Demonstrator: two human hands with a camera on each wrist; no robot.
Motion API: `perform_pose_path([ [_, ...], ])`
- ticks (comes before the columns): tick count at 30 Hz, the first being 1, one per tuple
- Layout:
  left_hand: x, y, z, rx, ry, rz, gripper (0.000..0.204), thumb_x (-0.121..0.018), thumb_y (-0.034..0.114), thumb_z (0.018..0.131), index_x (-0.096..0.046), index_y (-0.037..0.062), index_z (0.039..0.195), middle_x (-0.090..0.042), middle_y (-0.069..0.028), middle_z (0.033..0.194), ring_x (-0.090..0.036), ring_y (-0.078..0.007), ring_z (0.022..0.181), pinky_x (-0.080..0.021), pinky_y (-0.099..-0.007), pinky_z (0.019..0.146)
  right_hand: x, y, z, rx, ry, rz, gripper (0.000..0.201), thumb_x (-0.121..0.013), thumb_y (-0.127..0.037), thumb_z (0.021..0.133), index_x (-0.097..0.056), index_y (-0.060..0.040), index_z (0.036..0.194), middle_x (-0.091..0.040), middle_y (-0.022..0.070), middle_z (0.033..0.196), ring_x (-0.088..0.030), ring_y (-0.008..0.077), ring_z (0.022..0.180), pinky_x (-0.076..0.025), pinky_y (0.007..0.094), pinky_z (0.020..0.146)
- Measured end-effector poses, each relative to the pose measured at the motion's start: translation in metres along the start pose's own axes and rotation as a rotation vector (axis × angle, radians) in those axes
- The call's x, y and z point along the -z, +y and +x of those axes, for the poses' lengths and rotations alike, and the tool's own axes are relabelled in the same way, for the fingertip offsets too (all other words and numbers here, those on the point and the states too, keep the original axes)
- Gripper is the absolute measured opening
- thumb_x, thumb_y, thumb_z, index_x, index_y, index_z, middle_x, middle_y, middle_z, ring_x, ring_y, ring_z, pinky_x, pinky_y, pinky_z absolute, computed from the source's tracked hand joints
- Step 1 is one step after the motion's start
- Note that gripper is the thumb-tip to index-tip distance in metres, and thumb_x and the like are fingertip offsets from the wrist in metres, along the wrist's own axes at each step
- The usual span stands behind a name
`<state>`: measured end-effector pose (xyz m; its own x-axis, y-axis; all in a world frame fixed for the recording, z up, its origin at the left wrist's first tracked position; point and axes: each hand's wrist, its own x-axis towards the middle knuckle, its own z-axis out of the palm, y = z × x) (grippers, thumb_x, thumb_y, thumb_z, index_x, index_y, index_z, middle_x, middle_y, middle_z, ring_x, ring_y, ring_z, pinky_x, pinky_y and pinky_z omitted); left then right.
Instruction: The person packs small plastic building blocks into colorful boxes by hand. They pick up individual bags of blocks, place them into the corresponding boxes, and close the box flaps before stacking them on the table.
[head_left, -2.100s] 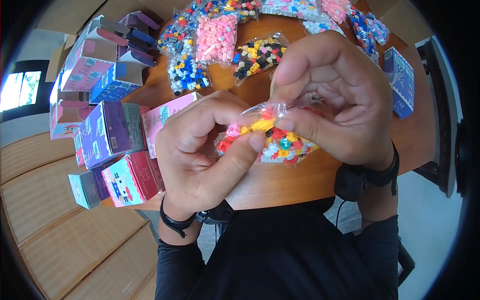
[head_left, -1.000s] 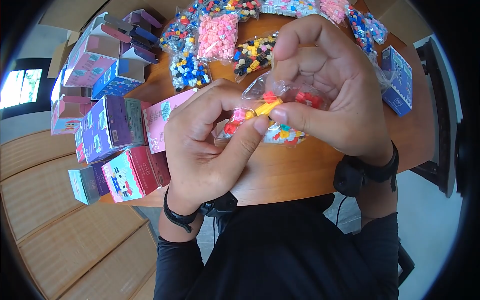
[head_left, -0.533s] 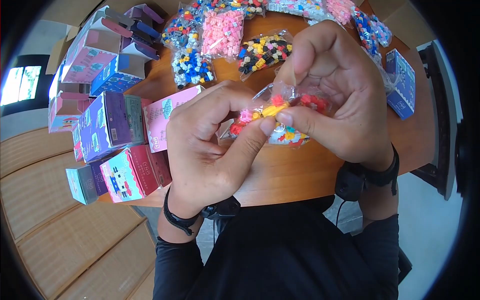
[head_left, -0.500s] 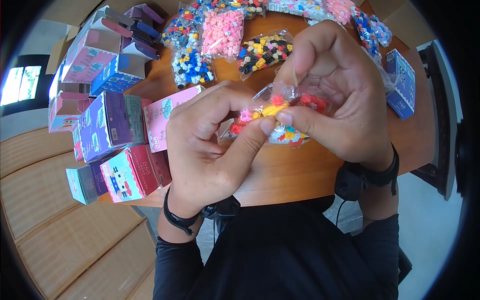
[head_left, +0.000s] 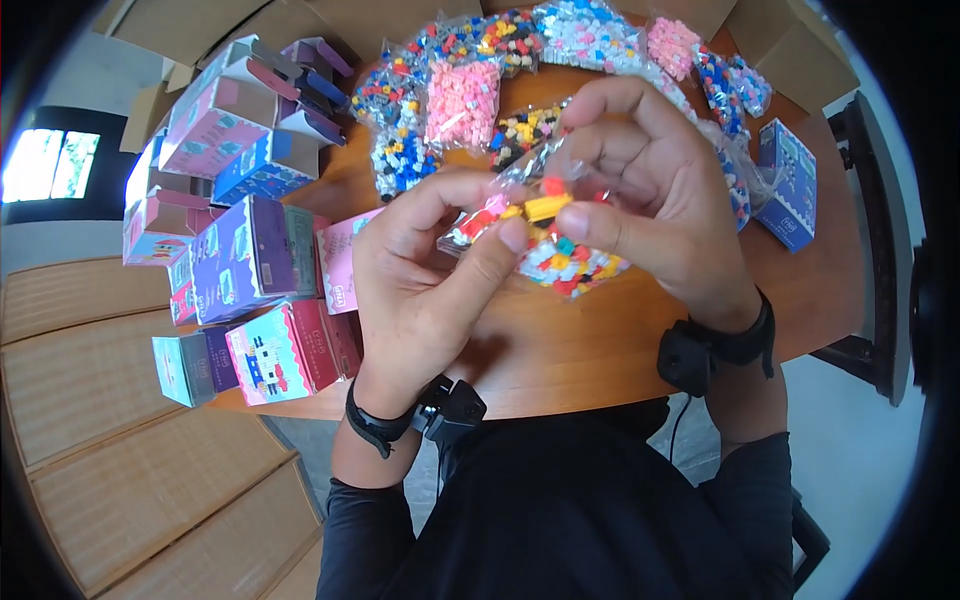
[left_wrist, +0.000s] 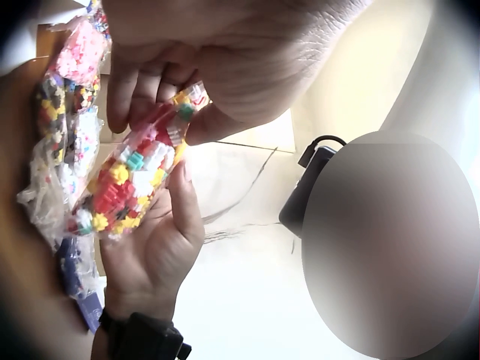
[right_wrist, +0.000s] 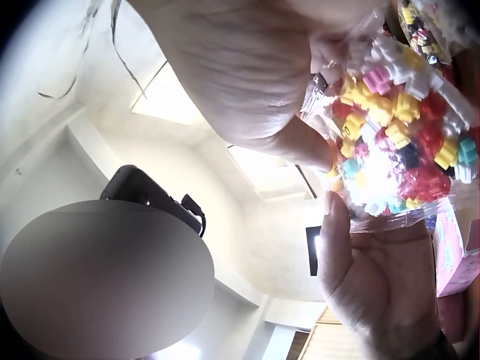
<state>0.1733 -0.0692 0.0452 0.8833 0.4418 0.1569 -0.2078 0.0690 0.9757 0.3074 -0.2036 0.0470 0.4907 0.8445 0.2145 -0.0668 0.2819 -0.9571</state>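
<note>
Both hands hold a clear plastic bag of small building blocks (head_left: 565, 262) up over the table. Its blocks are red, yellow, white, pink and teal. My left hand (head_left: 420, 255) pinches the bag's upper left part between thumb and curled fingers. On the other side my right hand (head_left: 660, 205) grips it with the thumb in front, the fingers bent behind the crinkled plastic. A yellow block (head_left: 547, 207) shows through between the two thumb tips. In the right wrist view the bag's broad side (right_wrist: 405, 142) faces the camera, blocks packed inside.
Open and closed cardboard boxes (head_left: 245, 250) crowd the table's left side. Several more block bags, among them a pink one (head_left: 462, 103), lie along the back. A blue-purple box (head_left: 787, 185) stands at the right of the wooden table (head_left: 560, 370).
The head view has shifted a little, so the boxes sit farther right in it. Both hands keep their pinch, while more of the bag's lower part shows beneath the thumbs than half a second ago.
</note>
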Motion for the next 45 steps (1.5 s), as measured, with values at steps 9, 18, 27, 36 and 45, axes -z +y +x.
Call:
perform_pose_path([
  [9, 0.005, 0.002, 0.004, 0.101, 0.047, -0.215, 0.041, -0.059, -0.005, 0.084, -0.041, 0.0008, 0.120, -0.060, -0.0090, 0.102, -0.059, -0.0088, 0.082, -0.048, -0.0176, 0.061, 0.005, -0.003, 0.002, -0.003, 0.102, -0.129, 0.021, -0.063, -0.001, 0.084, -0.057, 0.0022, 0.103, -0.066, 0.0054, 0.085, -0.063, 0.0085, 0.082, -0.049, 0.0217, 0.076],
  [18, -0.003, 0.000, 0.002, -0.044, 0.087, -0.118, 0.038, -0.058, -0.008, 0.085, -0.041, -0.0009, 0.118, -0.059, -0.0093, 0.103, -0.055, -0.0121, 0.098, -0.046, -0.0237, 0.083, 0.002, 0.004, 0.000, 0.039, 0.046, -0.148, 0.022, -0.062, -0.001, 0.083, -0.060, 0.0011, 0.105, -0.061, 0.0032, 0.088, -0.057, 0.0058, 0.080, -0.048, 0.0208, 0.072],
  [27, -0.005, 0.000, 0.000, -0.089, 0.096, -0.077, 0.036, -0.058, -0.008, 0.084, -0.043, -0.0014, 0.116, -0.059, -0.0084, 0.101, -0.054, -0.0121, 0.099, -0.043, -0.0255, 0.088, 0.004, -0.003, 0.001, -0.075, -0.004, -0.133, 0.014, -0.066, -0.006, 0.084, -0.061, 0.0004, 0.095, -0.061, 0.0027, 0.089, -0.058, 0.0067, 0.081, -0.049, 0.0218, 0.073],
  [36, 0.000, -0.010, 0.002, -0.114, 0.078, -0.180, 0.030, -0.056, -0.007, 0.086, -0.046, -0.0015, 0.114, -0.059, -0.0086, 0.101, -0.057, -0.0108, 0.095, -0.046, -0.0236, 0.082, 0.001, 0.002, 0.000, -0.135, -0.051, -0.077, 0.014, -0.064, -0.007, 0.086, -0.056, -0.0020, 0.096, -0.058, 0.0008, 0.090, -0.056, 0.0056, 0.083, -0.047, 0.0215, 0.074],
  [45, 0.004, -0.009, 0.008, 0.149, 0.064, -0.381, 0.027, -0.057, -0.004, 0.087, -0.051, -0.0023, 0.114, -0.060, -0.0104, 0.108, -0.059, -0.0086, 0.090, -0.048, -0.0211, 0.075, 0.003, 0.008, 0.001, -0.089, 0.034, -0.048, 0.010, -0.063, -0.008, 0.087, -0.056, -0.0026, 0.091, -0.059, -0.0004, 0.085, -0.053, 0.0023, 0.073, -0.044, 0.0181, 0.066],
])
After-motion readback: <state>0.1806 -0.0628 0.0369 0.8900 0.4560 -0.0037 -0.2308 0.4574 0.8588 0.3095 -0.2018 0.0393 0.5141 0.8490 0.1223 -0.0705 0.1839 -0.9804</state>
